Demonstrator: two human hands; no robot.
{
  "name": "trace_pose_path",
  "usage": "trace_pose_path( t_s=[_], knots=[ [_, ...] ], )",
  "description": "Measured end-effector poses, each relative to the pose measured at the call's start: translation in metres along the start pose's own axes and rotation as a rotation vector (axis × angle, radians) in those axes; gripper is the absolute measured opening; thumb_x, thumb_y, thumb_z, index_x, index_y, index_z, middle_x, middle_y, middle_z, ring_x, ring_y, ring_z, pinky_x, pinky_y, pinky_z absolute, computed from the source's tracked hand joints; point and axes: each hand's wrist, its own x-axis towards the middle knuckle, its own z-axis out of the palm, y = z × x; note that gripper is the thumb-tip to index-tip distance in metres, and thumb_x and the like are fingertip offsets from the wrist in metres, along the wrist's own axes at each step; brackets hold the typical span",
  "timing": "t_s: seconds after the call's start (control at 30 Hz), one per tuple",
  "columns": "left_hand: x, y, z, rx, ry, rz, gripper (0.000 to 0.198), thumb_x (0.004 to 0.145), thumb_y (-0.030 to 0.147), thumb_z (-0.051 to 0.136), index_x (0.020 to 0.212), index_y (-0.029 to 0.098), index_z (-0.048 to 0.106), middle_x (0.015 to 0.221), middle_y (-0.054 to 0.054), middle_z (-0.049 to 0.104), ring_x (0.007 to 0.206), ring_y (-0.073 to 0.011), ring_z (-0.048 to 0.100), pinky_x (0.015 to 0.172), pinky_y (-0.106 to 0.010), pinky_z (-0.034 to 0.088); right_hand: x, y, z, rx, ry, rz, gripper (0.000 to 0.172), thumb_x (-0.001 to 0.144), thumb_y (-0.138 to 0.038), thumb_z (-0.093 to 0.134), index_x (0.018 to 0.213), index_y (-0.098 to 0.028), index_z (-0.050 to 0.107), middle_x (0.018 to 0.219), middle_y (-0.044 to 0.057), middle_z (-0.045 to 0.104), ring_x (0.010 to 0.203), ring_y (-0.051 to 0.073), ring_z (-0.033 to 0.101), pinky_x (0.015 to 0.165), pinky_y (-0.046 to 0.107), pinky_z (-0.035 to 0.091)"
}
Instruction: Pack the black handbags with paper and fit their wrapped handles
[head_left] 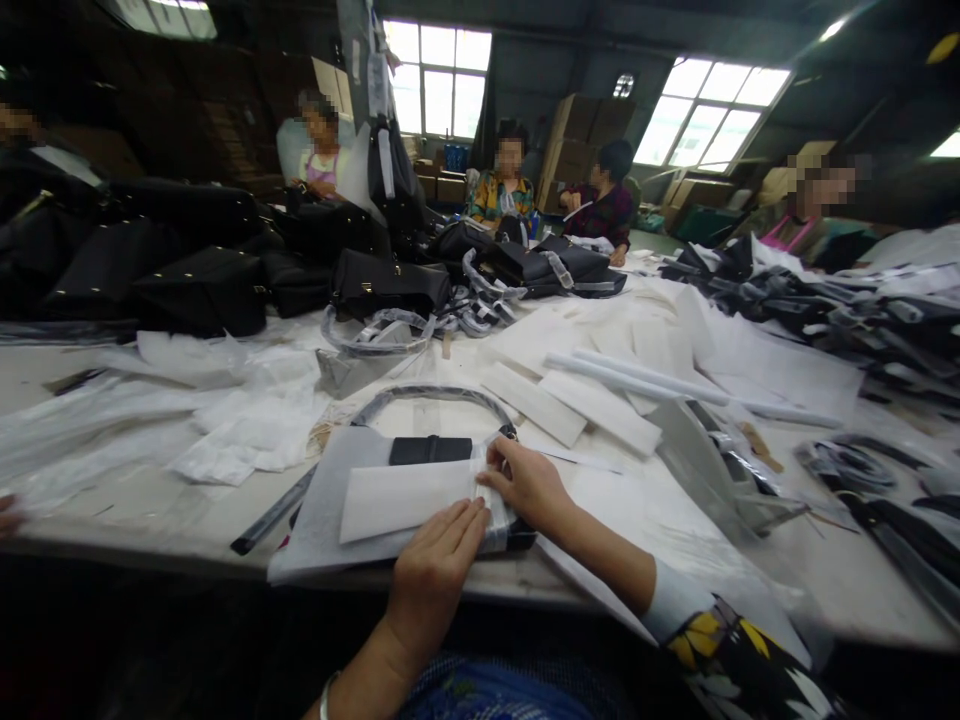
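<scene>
A black handbag lies flat at the table's front edge, its plastic-wrapped handle arched away from me. White tissue paper covers much of the bag, and a white foam sheet lies on top. My left hand rests flat over the sheet's right end, fingers stretched out together. Beside it, my right hand has bent fingers pinching what looks like clear plastic wrap at the bag's right side. The fingertips partly hide the wrap. A wrapped black strap sticks out to the left.
Crumpled white sheets lie left. Foam pieces and long white tubes lie beyond the bag on the right. Black bags are heaped at the back left, wrapped straps at the right. Several people sit around the table.
</scene>
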Motion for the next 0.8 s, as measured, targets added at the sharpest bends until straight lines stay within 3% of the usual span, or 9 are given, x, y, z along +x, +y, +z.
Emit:
trace_pose_path(
  t_s=[0.1,0.2,0.3,0.47,0.53,0.6,0.7,0.8],
  knots=[
    [-0.002,0.0,-0.001,0.053,-0.009,0.019,0.035,0.101,0.013,0.04,0.125,0.017,0.065,0.121,-0.003,0.072,0.108,-0.0214,0.068,0.093,-0.034,0.054,-0.006,0.001,-0.003,0.017,0.058,-0.007,0.015,0.082,-0.019,0.071,0.085,-0.022,0.057,0.078,-0.003,0.061,0.063,0.013,0.053,0.061,0.025,0.037],
    [-0.007,-0.004,0.0,0.126,-0.038,0.04,0.036,0.1,0.013,0.043,0.13,0.019,0.062,0.123,-0.003,0.071,0.107,-0.0214,0.068,0.092,-0.032,0.052,-0.021,0.014,-0.026,0.022,0.121,0.009,0.011,0.084,-0.022,0.07,0.09,-0.023,0.061,0.085,-0.002,0.065,0.068,0.012,0.058,0.068,0.024,0.045],
    [-0.012,-0.013,0.005,0.149,-0.056,0.082,0.044,0.098,0.011,0.044,0.14,0.021,0.053,0.13,-0.003,0.067,0.11,-0.0214,0.067,0.095,-0.033,0.048,-0.05,0.045,-0.076,0.007,0.255,0.112,0.008,0.088,-0.028,0.065,0.095,-0.024,0.064,0.089,-0.001,0.069,0.074,0.013,0.064,0.076,0.025,0.05],
    [-0.018,-0.022,0.012,0.131,-0.059,0.12,0.057,0.096,0.008,0.042,0.15,0.023,0.038,0.136,-0.003,0.063,0.113,-0.0202,0.065,0.1,-0.032,0.043,-0.11,0.125,-0.19,-0.089,0.53,0.439,0.013,0.087,-0.028,0.06,0.094,-0.018,0.065,0.105,0.01,0.071,0.094,0.023,0.066,0.092,0.04,0.05],
    [-0.018,-0.023,0.013,0.128,-0.061,0.116,0.057,0.096,0.01,0.042,0.151,0.025,0.037,0.136,-0.004,0.063,0.112,-0.0201,0.065,0.1,-0.032,0.042,-0.123,0.155,-0.223,-0.07,0.531,0.569,0.011,0.084,-0.028,0.063,0.083,-0.018,0.066,0.097,0.011,0.073,0.089,0.024,0.068,0.088,0.04,0.053],
    [-0.017,-0.022,0.012,0.128,-0.057,0.119,0.056,0.097,0.013,0.042,0.152,0.025,0.036,0.135,-0.004,0.064,0.112,-0.0203,0.066,0.101,-0.032,0.042,-0.128,0.178,-0.241,0.007,0.458,0.679,0.02,0.084,-0.033,0.064,0.072,-0.018,0.065,0.079,0.009,0.074,0.076,0.022,0.069,0.075,0.035,0.057],
    [-0.015,-0.02,0.01,0.133,-0.049,0.114,0.055,0.098,0.015,0.042,0.151,0.026,0.036,0.133,-0.004,0.065,0.111,-0.0206,0.066,0.1,-0.032,0.044,-0.123,0.196,-0.247,0.184,0.325,0.789,0.033,0.085,-0.044,0.065,0.066,-0.017,0.066,0.064,0.008,0.073,0.059,0.018,0.068,0.057,0.027,0.058],
    [-0.012,-0.019,0.009,0.138,-0.036,0.123,0.053,0.098,0.017,0.043,0.151,0.026,0.038,0.131,-0.004,0.066,0.108,-0.0209,0.068,0.097,-0.031,0.046,-0.113,0.2,-0.247,0.367,0.27,0.817,0.036,0.08,-0.047,0.073,0.068,-0.013,0.066,0.065,0.012,0.073,0.054,0.019,0.069,0.051,0.027,0.059]
  ],
)
